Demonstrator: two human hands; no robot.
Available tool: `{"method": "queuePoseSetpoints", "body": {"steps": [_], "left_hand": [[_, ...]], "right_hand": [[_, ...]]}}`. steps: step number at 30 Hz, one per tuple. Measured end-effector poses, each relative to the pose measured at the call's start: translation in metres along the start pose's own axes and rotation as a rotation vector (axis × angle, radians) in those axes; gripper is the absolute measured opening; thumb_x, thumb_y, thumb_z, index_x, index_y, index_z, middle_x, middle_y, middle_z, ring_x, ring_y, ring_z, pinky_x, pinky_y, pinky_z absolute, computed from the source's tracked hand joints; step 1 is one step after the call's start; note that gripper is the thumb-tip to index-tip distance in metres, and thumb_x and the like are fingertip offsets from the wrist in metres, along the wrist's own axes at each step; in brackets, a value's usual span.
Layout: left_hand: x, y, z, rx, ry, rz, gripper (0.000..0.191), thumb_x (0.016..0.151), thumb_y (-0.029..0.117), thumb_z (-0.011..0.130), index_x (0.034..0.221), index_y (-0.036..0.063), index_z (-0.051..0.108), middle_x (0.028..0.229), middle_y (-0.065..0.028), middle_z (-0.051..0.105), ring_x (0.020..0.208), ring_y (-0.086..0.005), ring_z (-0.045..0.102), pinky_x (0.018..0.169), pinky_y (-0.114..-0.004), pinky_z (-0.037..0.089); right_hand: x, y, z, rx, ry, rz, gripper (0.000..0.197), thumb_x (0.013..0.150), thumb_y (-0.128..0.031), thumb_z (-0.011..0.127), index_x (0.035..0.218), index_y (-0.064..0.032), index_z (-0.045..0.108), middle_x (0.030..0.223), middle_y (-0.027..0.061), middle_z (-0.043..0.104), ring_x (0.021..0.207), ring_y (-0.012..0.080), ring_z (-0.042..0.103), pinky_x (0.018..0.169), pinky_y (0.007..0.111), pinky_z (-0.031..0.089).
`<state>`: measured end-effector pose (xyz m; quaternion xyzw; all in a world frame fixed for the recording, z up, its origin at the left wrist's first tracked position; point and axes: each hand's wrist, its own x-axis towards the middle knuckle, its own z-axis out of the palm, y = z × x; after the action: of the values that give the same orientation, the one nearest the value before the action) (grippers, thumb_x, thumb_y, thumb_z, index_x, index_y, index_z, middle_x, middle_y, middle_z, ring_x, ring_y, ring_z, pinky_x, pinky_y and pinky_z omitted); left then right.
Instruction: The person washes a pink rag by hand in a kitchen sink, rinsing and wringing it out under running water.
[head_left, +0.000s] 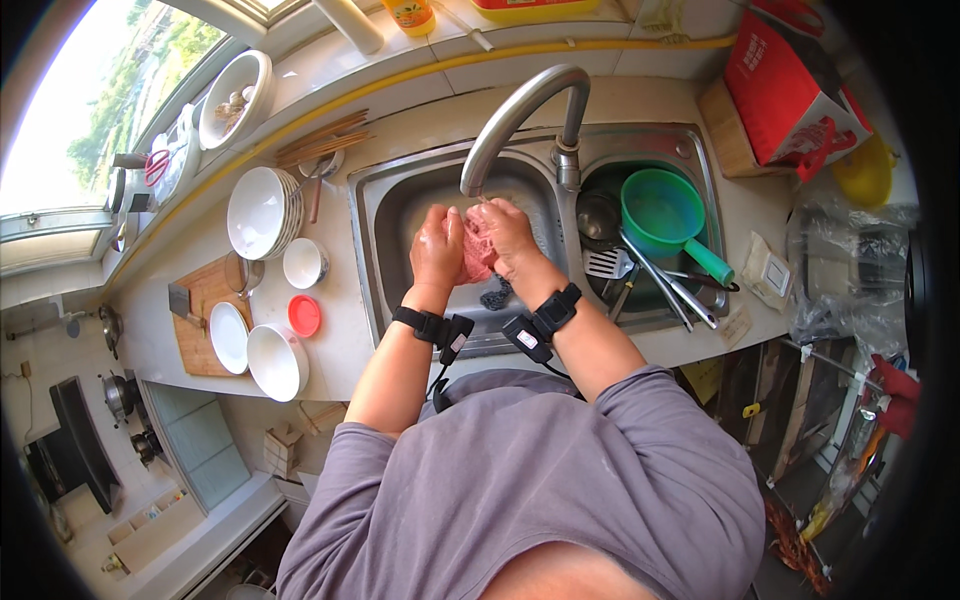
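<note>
Both hands are over the left basin of a stainless-steel double sink (390, 225), just below the mouth of a curved metal faucet (517, 112). A wet-looking pink cloth (478, 244) is bunched between them. My left hand (437, 247) grips its left side, and my right hand (510, 236) grips its right side. Parts of the cloth are hidden by the fingers. Beneath the hands, a dark scouring pad (496, 292) lies in the basin. Each wrist wears a black strap with a small device.
The right basin holds a green plastic dipper (662, 212), a ladle (598, 217) and a slotted turner (607, 262). Left of the sink stand stacked white bowls (257, 214), a small bowl (304, 264), a red lid (304, 316) and a wooden cutting board (196, 352) with a cleaver (180, 300).
</note>
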<state>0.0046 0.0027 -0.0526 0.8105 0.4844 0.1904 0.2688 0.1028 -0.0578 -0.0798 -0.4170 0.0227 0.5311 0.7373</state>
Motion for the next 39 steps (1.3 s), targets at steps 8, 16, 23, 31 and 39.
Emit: {"method": "queuePoseSetpoints", "body": {"steps": [8,16,23,31,39], "left_hand": [[-0.024,-0.029,0.007,-0.922,-0.633,-1.042,0.067,0.094,0.058,0.037,0.132,0.0031,0.042,0.12,-0.0182,0.056,0.112,-0.0281,0.054,0.094,-0.046,0.043],[0.002,-0.006,-0.002,-1.359,-0.836,-0.592,0.051,0.095,0.037,0.052,0.13,0.001,0.046,0.124,-0.0147,0.056,0.112,-0.0247,0.057,0.096,-0.034,0.046],[-0.002,-0.012,-0.005,-0.886,-0.428,-0.312,0.056,0.074,-0.002,0.052,0.13,0.0002,0.048,0.118,-0.0122,0.058,0.106,-0.0191,0.057,0.091,-0.029,0.046],[0.002,0.007,-0.038,-0.801,-0.513,-0.099,0.054,0.076,0.003,0.058,0.129,0.0002,0.048,0.117,-0.0092,0.058,0.107,-0.0158,0.055,0.093,-0.028,0.044],[-0.006,0.025,-0.035,-0.561,-0.545,0.015,0.037,0.074,0.024,0.077,0.1,0.0023,0.064,0.089,-0.0068,0.066,0.084,-0.0129,0.06,0.078,-0.029,0.049]], "right_hand": [[-0.01,-0.025,-0.005,0.228,0.07,-0.059,0.007,0.085,-0.014,0.061,0.084,-0.0074,0.059,0.081,0.0027,0.058,0.074,0.0138,0.058,0.071,0.032,0.051],[-0.041,-0.009,-0.012,-0.04,-0.198,0.174,0.018,0.091,-0.026,0.058,0.086,-0.0087,0.063,0.084,-0.0014,0.06,0.078,0.0072,0.055,0.069,0.024,0.045],[-0.016,0.005,-0.049,-0.492,-0.122,0.101,0.033,0.094,-0.037,0.053,0.102,-0.0057,0.062,0.096,0.0016,0.062,0.085,0.0121,0.054,0.077,0.026,0.041],[0.007,-0.01,-0.027,-0.243,0.069,0.265,0.053,0.089,-0.043,0.058,0.131,-0.0142,0.042,0.12,0.0035,0.051,0.098,0.0191,0.054,0.083,0.037,0.047],[0.03,-0.002,-0.011,0.197,0.056,0.299,0.044,0.086,-0.049,0.061,0.097,-0.006,0.058,0.086,0.0106,0.062,0.078,0.023,0.063,0.074,0.036,0.053]]}}
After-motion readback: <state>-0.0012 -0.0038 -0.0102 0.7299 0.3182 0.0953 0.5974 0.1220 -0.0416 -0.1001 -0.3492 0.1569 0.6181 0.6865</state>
